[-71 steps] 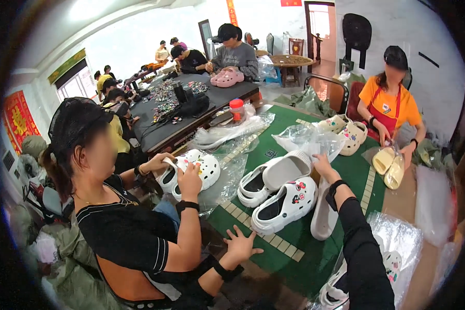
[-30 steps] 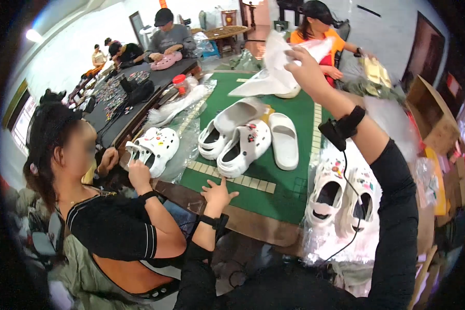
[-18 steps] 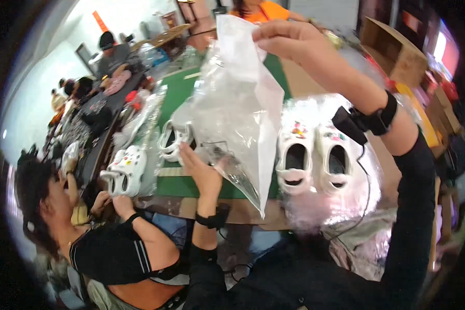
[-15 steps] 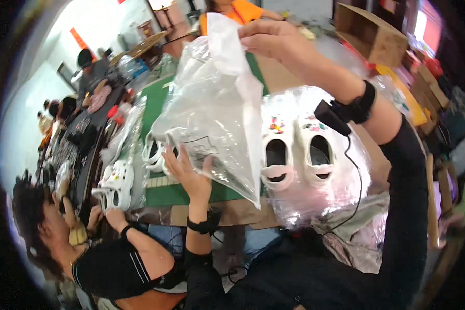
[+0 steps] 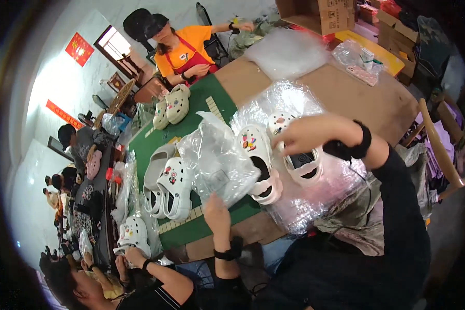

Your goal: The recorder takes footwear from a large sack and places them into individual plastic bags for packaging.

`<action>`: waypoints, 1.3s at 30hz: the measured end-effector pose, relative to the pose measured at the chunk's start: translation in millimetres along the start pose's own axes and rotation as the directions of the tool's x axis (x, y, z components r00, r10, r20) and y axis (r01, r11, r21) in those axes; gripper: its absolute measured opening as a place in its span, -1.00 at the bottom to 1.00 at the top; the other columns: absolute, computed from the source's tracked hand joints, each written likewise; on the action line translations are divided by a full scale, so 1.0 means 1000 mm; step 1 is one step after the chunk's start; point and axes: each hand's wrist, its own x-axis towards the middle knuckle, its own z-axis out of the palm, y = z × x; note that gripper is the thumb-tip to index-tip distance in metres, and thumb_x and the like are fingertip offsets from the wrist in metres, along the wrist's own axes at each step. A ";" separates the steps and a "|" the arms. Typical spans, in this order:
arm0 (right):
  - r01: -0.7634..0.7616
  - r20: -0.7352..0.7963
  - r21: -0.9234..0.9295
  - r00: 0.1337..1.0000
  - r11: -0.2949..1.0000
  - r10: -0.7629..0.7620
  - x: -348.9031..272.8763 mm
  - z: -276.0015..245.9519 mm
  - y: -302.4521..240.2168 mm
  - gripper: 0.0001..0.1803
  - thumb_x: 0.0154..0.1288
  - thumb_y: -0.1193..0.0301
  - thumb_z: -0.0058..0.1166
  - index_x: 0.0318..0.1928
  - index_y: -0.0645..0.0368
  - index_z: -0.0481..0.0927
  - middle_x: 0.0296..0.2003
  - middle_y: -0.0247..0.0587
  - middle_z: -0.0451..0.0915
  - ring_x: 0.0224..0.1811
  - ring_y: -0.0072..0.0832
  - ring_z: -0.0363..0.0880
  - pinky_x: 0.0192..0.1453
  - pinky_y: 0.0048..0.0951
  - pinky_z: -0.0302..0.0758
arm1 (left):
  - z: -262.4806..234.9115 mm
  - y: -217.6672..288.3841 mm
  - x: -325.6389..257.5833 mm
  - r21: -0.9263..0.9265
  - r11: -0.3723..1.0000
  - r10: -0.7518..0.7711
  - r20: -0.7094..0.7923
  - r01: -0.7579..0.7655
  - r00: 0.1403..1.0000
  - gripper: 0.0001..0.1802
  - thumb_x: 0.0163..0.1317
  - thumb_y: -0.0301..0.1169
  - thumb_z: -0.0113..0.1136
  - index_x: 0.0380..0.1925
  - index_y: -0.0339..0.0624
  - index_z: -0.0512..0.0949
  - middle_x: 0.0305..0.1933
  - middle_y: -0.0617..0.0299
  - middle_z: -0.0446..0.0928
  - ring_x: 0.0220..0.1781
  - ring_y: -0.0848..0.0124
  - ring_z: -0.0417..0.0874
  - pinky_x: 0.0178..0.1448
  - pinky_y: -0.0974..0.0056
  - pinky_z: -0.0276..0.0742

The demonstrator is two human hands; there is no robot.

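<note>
My left hand point(image 5: 218, 214) is closed on the near edge of a clear plastic bag point(image 5: 219, 168), which lies crumpled over the green mat. My right hand point(image 5: 315, 133) reaches across a white clog point(image 5: 307, 173), its fingers curled down at the instep; the palm hides part of the shoe. Beside it, a second white clog point(image 5: 257, 160) with colourful charms stands on a clear plastic sheet point(image 5: 299, 212). Left of the bag, a pair of pale grey-white clogs point(image 5: 173, 188) rests on the green mat point(image 5: 201, 235).
Farther back are cream clogs point(image 5: 173, 106) and a person in an orange shirt point(image 5: 196, 46). At the lower left, a co-worker's hands hold a white clog point(image 5: 133, 232). More plastic bags point(image 5: 289, 54) lie on the brown tabletop point(image 5: 367, 103). An open cardboard box point(image 5: 336, 18) stands behind.
My right hand has let go of the bag's top and come down to the clog. The raised bag has sunk onto the mat. My left hand's spread fingers have closed on its edge. The view has shifted.
</note>
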 end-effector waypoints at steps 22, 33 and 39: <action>-0.180 -0.214 -0.206 0.968 0.962 0.135 0.054 0.116 0.023 -0.52 0.29 -0.04 -0.12 -0.32 0.17 0.49 -0.62 0.00 0.52 -0.49 -0.05 0.56 -0.44 -0.08 0.42 | 0.027 -0.006 -0.035 0.189 0.982 -0.044 0.098 0.025 0.994 -0.46 0.19 -0.17 0.11 0.19 -0.05 0.36 0.15 0.01 0.43 0.18 0.03 0.40 0.19 -0.10 0.18; -0.273 -0.408 -0.168 0.894 0.947 0.185 0.072 0.140 0.038 -0.77 0.13 0.32 0.01 -0.26 0.21 0.53 -0.56 0.01 0.57 -0.45 -0.04 0.59 -0.40 -0.03 0.46 | 0.026 -0.011 -0.031 -0.027 0.999 0.031 0.080 -0.029 0.996 -0.53 0.16 -0.41 0.13 0.11 -0.18 0.42 0.02 -0.13 0.49 0.00 -0.09 0.50 0.06 -0.03 0.36; -0.353 -0.435 0.113 0.823 0.929 0.365 0.053 0.114 0.051 -0.76 0.04 0.40 -0.03 -0.29 0.20 0.61 -0.42 0.11 0.60 -0.34 -0.01 0.59 -0.22 -0.12 0.50 | 0.031 -0.001 -0.027 -0.093 0.995 0.051 0.107 -0.041 0.993 -0.52 0.13 -0.53 0.06 0.13 -0.21 0.41 -0.01 -0.19 0.48 -0.01 -0.11 0.47 0.08 -0.02 0.36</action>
